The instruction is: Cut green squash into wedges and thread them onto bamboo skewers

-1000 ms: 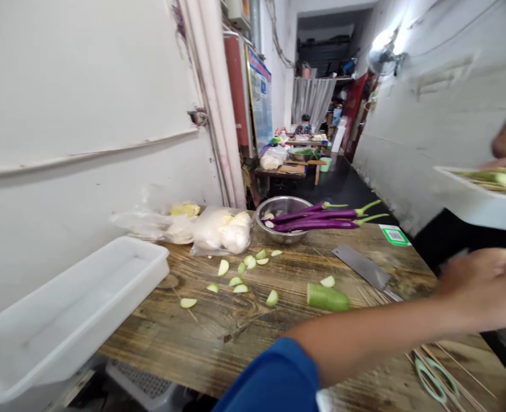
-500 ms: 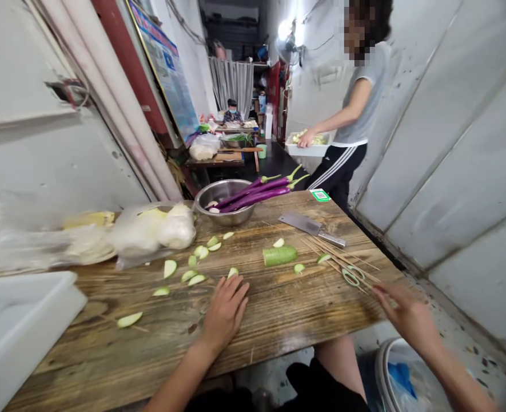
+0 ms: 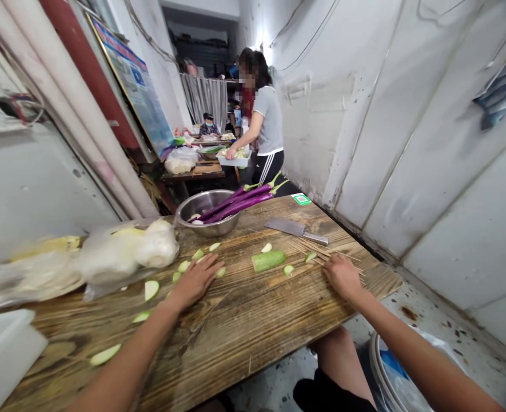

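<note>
My left hand lies open over pale green slices on the wooden table, fingers spread and touching or covering some. More slices are scattered left of it. My right hand is closed, fingers bent down on the table at the lower end of several thin wooden skewers. It covers the place where green-handled scissors lay; what its fingers hold is hidden. Between my hands rests a cut piece of green gourd or cucumber, with small slices beside it. A cleaver lies flat behind the skewers.
A steel bowl with long purple eggplants stands at the back. Bagged white vegetables and a white bin are at left. A bucket stands below right. A co-worker carries a white tray.
My right hand has moved from the table's right edge onto the scissors' spot, covering them. My left hand has shifted forward-left onto the slices. The co-worker has walked farther away. The view has swung right.
</note>
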{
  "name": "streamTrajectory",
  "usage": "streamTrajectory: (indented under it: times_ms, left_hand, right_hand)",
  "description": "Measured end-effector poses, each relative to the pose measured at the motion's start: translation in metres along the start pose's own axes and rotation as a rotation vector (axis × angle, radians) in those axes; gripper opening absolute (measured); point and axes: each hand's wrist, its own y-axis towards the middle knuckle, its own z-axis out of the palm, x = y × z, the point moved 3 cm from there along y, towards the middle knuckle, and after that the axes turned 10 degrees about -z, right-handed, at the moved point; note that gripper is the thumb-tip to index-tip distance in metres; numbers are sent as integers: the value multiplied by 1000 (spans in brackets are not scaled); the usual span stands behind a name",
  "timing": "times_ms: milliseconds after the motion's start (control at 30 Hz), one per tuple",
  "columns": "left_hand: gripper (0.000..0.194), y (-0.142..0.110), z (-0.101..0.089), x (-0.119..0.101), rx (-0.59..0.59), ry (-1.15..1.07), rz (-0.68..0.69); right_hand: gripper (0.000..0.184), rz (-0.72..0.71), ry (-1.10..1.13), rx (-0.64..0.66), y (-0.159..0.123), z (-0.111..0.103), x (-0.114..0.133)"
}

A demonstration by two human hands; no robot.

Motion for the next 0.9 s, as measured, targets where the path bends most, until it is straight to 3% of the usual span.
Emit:
streamTrajectory:
  times_ms: [100, 167, 333, 433, 667, 900]
  left_hand:
    - [42, 22, -4, 18, -111, -1, -172]
    - [42, 33, -8, 8, -152, -77, -220]
    - [60, 55, -1, -70, 31, -433, -8]
    - [71, 64, 9, -99, 66, -572, -13]
    - [72, 63, 22, -98, 6, -722, -136]
    - [63, 57, 10, -112, -61, -410, -122]
  right_hand:
    - [23, -5, -5, 22, 14, 5, 0]
    - [23, -5, 7, 41, 23, 9, -2]
    - [23, -47, 53, 119, 37, 17, -8]
    - [23, -57, 58, 174, 39, 17, -10]
    - [21, 7, 53, 235, 36, 10, 2]
    - [22, 15, 114, 276, 42, -1, 9]
